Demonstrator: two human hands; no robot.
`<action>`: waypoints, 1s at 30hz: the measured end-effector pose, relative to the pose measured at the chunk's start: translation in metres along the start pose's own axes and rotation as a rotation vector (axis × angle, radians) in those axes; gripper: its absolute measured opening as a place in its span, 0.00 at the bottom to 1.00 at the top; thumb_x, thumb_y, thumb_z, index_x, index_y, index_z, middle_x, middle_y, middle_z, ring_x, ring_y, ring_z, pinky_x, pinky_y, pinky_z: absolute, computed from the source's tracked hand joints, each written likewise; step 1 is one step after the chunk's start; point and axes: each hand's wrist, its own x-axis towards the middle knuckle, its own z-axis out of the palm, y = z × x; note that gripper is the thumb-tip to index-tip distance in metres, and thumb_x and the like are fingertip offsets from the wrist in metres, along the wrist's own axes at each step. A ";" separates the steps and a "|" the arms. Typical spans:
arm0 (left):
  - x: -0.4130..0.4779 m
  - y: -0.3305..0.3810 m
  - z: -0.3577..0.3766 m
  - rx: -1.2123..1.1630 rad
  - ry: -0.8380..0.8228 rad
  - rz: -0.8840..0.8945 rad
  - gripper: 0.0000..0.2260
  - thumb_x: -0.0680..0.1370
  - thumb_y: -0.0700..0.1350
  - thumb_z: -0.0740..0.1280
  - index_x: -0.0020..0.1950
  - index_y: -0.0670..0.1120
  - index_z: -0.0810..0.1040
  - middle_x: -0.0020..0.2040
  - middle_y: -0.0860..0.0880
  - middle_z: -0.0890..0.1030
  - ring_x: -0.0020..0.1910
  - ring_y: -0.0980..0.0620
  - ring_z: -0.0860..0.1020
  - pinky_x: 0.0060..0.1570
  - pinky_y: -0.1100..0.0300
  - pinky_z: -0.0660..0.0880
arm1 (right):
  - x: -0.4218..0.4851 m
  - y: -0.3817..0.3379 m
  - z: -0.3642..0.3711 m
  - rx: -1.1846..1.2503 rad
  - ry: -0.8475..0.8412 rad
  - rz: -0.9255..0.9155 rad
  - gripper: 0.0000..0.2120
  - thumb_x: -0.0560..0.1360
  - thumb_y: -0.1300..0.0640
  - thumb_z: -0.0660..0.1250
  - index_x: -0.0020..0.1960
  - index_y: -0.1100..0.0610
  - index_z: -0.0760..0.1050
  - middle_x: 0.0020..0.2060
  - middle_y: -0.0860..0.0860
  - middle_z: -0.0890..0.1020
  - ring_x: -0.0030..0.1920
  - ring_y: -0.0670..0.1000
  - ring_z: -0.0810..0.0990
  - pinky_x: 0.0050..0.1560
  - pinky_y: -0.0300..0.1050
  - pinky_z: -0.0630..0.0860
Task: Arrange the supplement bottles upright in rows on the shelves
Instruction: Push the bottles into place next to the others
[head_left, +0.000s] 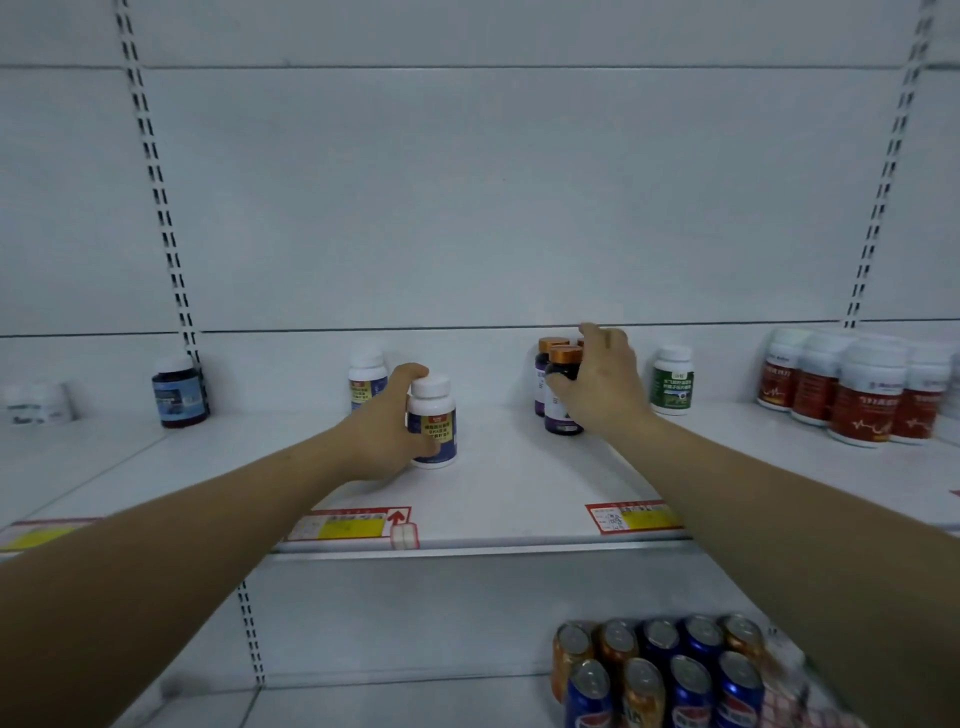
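My left hand grips a white supplement bottle with a blue and yellow label, standing upright on the white shelf. A matching white bottle stands behind it. My right hand wraps round a dark bottle with an orange cap, also upright on the shelf. Another orange-capped dark bottle stands just behind it, and a third is mostly hidden by my fingers.
A green-labelled white bottle stands right of my right hand. Several red-labelled white bottles crowd the far right. A dark blue jar sits at left. Drink cans fill the lower shelf. Price tags line the shelf edge.
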 end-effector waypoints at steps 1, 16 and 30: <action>0.001 -0.005 -0.004 0.020 -0.003 0.016 0.34 0.72 0.41 0.72 0.71 0.54 0.57 0.61 0.49 0.71 0.55 0.49 0.74 0.54 0.57 0.72 | -0.005 -0.011 0.000 -0.021 0.042 -0.103 0.29 0.74 0.51 0.67 0.71 0.56 0.63 0.65 0.57 0.67 0.65 0.58 0.66 0.62 0.49 0.65; 0.054 -0.062 -0.044 0.506 0.139 0.163 0.38 0.68 0.55 0.74 0.73 0.53 0.60 0.75 0.44 0.53 0.75 0.46 0.49 0.69 0.50 0.57 | -0.050 -0.074 0.066 -0.370 -0.718 -0.084 0.36 0.72 0.27 0.47 0.75 0.44 0.56 0.76 0.51 0.58 0.74 0.56 0.57 0.71 0.59 0.55; 0.089 -0.072 -0.029 0.516 0.230 0.157 0.32 0.70 0.51 0.71 0.72 0.49 0.63 0.66 0.44 0.63 0.67 0.42 0.59 0.63 0.49 0.64 | -0.050 -0.074 0.065 -0.370 -0.708 -0.095 0.35 0.73 0.28 0.48 0.75 0.44 0.56 0.76 0.50 0.58 0.74 0.55 0.57 0.70 0.58 0.56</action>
